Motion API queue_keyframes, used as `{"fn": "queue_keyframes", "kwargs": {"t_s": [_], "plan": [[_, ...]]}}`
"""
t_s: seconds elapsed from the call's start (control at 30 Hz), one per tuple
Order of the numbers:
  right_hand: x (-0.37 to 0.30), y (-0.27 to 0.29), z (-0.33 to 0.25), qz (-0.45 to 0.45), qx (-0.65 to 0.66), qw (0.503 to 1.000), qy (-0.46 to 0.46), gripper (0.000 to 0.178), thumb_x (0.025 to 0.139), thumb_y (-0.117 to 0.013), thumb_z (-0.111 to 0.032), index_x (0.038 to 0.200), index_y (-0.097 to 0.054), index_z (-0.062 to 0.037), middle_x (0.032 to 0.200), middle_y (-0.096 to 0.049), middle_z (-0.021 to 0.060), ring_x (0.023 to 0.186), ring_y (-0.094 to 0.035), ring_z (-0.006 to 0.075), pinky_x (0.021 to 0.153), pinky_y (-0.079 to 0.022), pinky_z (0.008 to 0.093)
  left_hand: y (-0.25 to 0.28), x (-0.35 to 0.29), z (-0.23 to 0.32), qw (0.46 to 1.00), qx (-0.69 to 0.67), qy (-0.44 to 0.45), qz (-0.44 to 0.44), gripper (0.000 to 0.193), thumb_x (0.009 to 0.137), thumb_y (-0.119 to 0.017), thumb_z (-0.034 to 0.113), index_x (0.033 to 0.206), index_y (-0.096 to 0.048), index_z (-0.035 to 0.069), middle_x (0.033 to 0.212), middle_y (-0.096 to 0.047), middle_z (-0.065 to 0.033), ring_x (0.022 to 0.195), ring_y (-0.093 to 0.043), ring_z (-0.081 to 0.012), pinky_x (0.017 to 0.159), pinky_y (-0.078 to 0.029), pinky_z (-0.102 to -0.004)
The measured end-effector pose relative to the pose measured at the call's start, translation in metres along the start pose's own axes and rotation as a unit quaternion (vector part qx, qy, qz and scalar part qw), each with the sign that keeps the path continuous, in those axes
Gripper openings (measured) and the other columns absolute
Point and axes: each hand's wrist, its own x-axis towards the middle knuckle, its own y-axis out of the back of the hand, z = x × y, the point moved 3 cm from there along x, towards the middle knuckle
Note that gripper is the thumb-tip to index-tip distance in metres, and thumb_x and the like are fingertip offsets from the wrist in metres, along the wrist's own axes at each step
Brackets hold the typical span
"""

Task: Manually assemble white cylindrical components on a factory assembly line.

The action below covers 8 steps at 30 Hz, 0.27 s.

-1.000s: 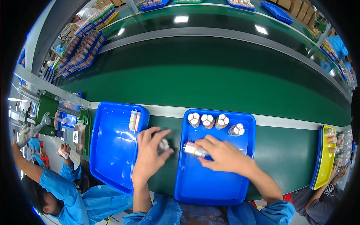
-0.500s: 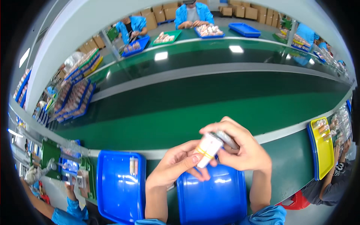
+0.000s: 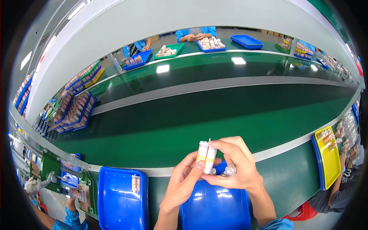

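Two white cylinders (image 3: 206, 156) stand upright side by side, bound round the middle by a yellow band; a thin pin sticks up at their top. My left hand (image 3: 184, 177) grips them from the left, thumb against the front. My right hand (image 3: 239, 165) pinches them from the right, index finger at the top and thumb at the bottom. Crumpled clear plastic (image 3: 229, 170) shows in the right palm. Below both hands sits a blue tray (image 3: 216, 207), partly hidden by them. Another blue tray (image 3: 120, 203) at the left bears a small similar bundle (image 3: 135, 183).
A green conveyor belt (image 3: 214, 119) runs across in front. At the right lies a yellow tray (image 3: 330, 163) with bundles, near a co-worker's hands. Green machinery (image 3: 51, 166) stands at the left, beside another person's gloved hand. Filled trays (image 3: 78, 111) are stacked far left.
The bound cylinders have turned from tilted to upright. My right hand has shifted from over them to their right side. The view has tipped, so the near trays sit lower.
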Motion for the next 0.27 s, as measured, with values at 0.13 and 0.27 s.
{"fn": "queue_keyframes", "kwargs": {"t_s": [0.13, 0.27], "plan": [[0.001, -0.007, 0.001, -0.029, -0.024, 0.999, 0.001, 0.074, 0.069, -0.093, -0.022, 0.135, -0.061, -0.0074, 0.128, -0.059, 0.0114, 0.096, -0.07, 0.025, 0.067, -0.06, 0.0363, 0.0, -0.003, 0.001, 0.98, 0.168, -0.079, 0.075, 0.044, 0.105, -0.06, 0.02, 0.141, -0.051, -0.005, 0.117, -0.07, -0.0166, 0.103, -0.068, -0.0168, 0.092, -0.055, -0.0329], [0.001, -0.01, 0.01, -0.015, -0.032, 0.997, 0.063, 0.093, 0.07, -0.092, -0.025, 0.15, -0.046, -0.0118, 0.138, -0.056, 0.0108, 0.103, -0.07, 0.027, 0.071, -0.062, 0.0333, 0.009, 0.006, -0.001, 0.996, -0.084, 0.002, -0.03, 0.053, 0.103, -0.064, 0.033, 0.142, -0.052, 0.0, 0.116, -0.07, -0.0174, 0.102, -0.07, -0.0241, 0.091, -0.056, -0.0346]]}}
